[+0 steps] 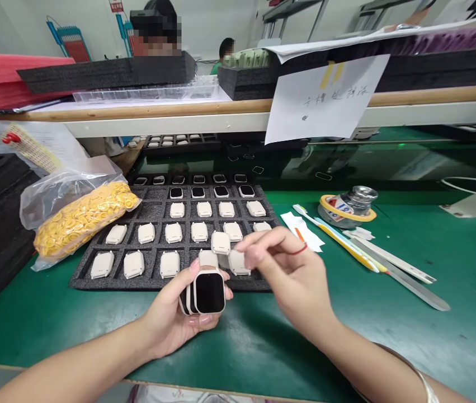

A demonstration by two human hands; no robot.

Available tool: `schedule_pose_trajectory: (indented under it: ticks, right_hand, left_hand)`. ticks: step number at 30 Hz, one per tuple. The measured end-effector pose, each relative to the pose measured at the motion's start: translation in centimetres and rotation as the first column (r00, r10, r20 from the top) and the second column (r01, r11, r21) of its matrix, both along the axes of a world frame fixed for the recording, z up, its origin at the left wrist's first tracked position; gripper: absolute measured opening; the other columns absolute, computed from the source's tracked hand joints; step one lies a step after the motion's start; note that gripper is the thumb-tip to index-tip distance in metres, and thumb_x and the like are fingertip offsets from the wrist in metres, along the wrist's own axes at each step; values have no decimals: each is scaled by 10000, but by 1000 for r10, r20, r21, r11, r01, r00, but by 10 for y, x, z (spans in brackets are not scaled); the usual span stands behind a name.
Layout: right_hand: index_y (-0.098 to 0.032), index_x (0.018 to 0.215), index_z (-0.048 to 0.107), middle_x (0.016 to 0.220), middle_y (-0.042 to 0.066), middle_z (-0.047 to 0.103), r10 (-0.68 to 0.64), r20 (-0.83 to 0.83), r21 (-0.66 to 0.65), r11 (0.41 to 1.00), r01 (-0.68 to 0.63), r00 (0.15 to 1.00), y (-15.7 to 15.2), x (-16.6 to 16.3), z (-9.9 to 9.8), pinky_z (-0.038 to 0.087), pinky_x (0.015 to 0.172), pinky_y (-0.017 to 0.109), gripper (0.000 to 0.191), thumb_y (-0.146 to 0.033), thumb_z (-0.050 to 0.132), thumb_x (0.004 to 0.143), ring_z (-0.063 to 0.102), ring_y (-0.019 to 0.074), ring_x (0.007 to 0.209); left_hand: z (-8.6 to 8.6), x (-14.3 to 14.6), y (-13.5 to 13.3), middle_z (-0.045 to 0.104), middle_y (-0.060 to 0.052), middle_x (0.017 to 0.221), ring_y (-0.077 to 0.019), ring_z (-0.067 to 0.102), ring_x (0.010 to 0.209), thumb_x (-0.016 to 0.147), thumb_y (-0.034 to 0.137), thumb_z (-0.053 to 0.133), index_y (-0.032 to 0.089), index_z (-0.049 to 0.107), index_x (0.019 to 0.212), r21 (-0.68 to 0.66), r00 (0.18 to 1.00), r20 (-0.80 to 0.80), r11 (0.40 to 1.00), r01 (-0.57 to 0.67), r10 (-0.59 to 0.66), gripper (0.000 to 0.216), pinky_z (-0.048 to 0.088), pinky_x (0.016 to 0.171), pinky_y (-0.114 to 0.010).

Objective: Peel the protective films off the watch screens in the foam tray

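My left hand (pixel 179 319) is closed around a small stack of watch cases (pixel 210 293); the front one shows a black screen in a white frame. My right hand (pixel 292 274) has thumb and forefinger pinched at the edge of a white watch case (pixel 221 243), which hangs above the tray with its pale back towards me. Behind both hands lies a black foam tray (pixel 137 284) with square pockets. Most nearer pockets hold white cases, back side up, such as one watch case (pixel 134 263) at the front left. Farther rows show dark screens.
On the left rests a clear bag of yellow rings (pixel 82 224). To the right are a toothbrush (pixel 338 240), a metal blade (pixel 414 285), a glass jar (pixel 347 207) and white paper scraps (pixel 302 230). A shelf (pixel 170 120) with a hanging handwritten sheet (pixel 325 101) crosses above.
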State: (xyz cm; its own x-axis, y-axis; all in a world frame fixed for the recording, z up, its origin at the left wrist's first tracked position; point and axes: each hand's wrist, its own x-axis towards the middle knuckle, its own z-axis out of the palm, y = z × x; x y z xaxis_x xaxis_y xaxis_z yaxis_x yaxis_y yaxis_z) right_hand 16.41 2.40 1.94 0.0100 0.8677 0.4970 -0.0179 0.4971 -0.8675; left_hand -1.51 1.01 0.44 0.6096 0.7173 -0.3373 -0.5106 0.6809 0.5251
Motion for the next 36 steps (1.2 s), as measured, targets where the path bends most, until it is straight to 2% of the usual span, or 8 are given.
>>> schedule_pose_trajectory:
  ticks: [3,5,10,14,17,23,33,36]
  right_hand:
    - [-208,771,584,846,5,750,-27,-176,-72,997,15,984,5,5,4,622,627,245,198,-304,659,927,693,99,549]
    - [-220,853,618,927,15,765,-20,-175,-49,999,12,984,4,7,5,643,769,275,101,-269,688,908,762,149,770]
    - [-252,1073,666,1053,30,757,-61,149,249,968,23,987,-4,9,4,617,915,324,275,-70,684,869,733,182,993]
    - [-202,1068,699,1001,62,773,-8,451,459,860,-224,893,-9,12,3,619,864,297,238,-50,637,895,735,182,951]
    - [-171,1142,682,1072,70,765,82,557,411,838,-360,826,-14,13,5,592,926,299,237,-124,503,995,706,171,1034]
    - [-139,1158,686,1084,53,763,20,568,465,817,-341,822,-19,12,2,559,993,284,243,-80,597,939,689,164,1062]
    - [-151,1098,678,966,60,760,-63,567,528,793,-304,821,-13,2,-3,573,855,332,217,-113,691,885,692,179,901]
    - [-158,1252,601,898,59,717,-112,600,480,842,-245,792,-14,-2,-8,548,725,359,438,-301,745,864,637,192,788]
  left_hand:
    - [4,-1,-1,673,-96,786,-46,478,453,837,485,699,106,712,905,10,1000,-14,1000,-3,3,385,256,432,-160]
    - [5,-1,-1,673,-93,783,-49,478,457,831,487,704,109,713,905,17,1000,-17,1000,-4,5,386,245,430,-160]
    - [5,-1,-1,677,-100,802,-51,490,463,843,489,690,108,713,913,26,1000,-1,1000,1,-1,388,237,416,-150]
    - [2,-2,-1,622,-50,688,-52,498,454,824,486,715,111,711,868,-5,1000,21,1000,-13,13,377,265,413,-132]
    - [3,-3,-1,581,-22,651,-46,496,459,797,480,748,109,718,858,-42,999,27,999,-25,26,378,300,412,-115]
    - [5,-3,-1,613,-39,728,-43,513,486,764,440,793,95,736,904,-74,998,51,997,-31,35,377,339,400,-100]
    - [2,-1,-2,594,-16,698,-35,463,491,715,488,825,113,733,883,-47,997,-17,996,-82,81,421,298,405,-109]
    - [-1,0,-3,511,30,579,-33,388,444,756,534,777,129,703,823,80,993,-83,994,-76,83,418,234,393,-129]
